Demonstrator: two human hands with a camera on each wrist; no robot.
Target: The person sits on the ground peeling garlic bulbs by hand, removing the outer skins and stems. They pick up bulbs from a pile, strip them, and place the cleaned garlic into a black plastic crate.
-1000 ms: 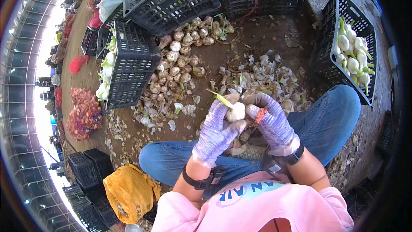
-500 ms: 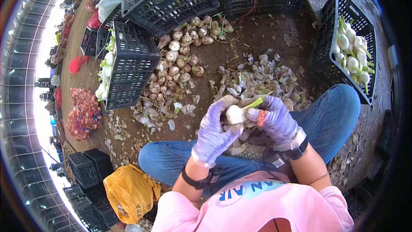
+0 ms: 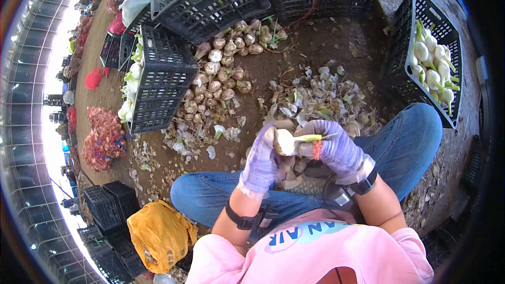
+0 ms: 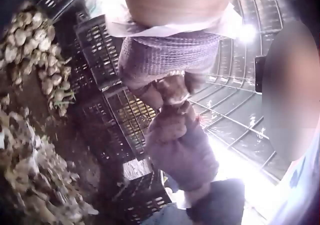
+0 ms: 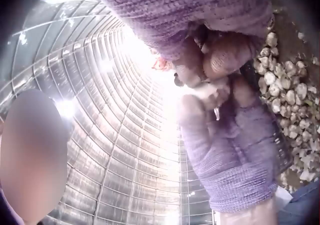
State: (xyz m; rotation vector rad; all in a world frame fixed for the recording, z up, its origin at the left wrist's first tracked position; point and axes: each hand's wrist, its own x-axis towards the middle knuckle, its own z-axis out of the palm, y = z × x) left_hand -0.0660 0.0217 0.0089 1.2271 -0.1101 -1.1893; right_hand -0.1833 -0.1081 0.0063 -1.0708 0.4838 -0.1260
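Observation:
A white garlic bulb (image 3: pixel 285 142) with a green stem (image 3: pixel 308 138) is held between both gloved hands, above the person's lap. My left hand (image 3: pixel 260 160) grips the bulb from its left side, in a purple knit glove. On the stem side, my right hand (image 3: pixel 336 148) pinches the bulb, its thumb wrapped with an orange-red band (image 3: pixel 317 150). The stem points right across the right glove. In the right wrist view the bulb (image 5: pixel 218 92) shows between the fingertips of both gloves. The left wrist view shows it dark, partly hidden by fingers.
Loose peeled skins (image 3: pixel 321 94) pile in front of the lap. Unpeeled garlic bulbs (image 3: pixel 218 81) lie to their left. Black crates of garlic stand at left (image 3: pixel 163 81), at the back (image 3: pixel 226 10) and at right (image 3: pixel 402 58). A yellow bag (image 3: pixel 160 236) sits beside the left knee.
The bulb has been turned between the hands: its stem pointed up-left a second ago, then up-right, and now points right. The left hand has shifted around the bulb.

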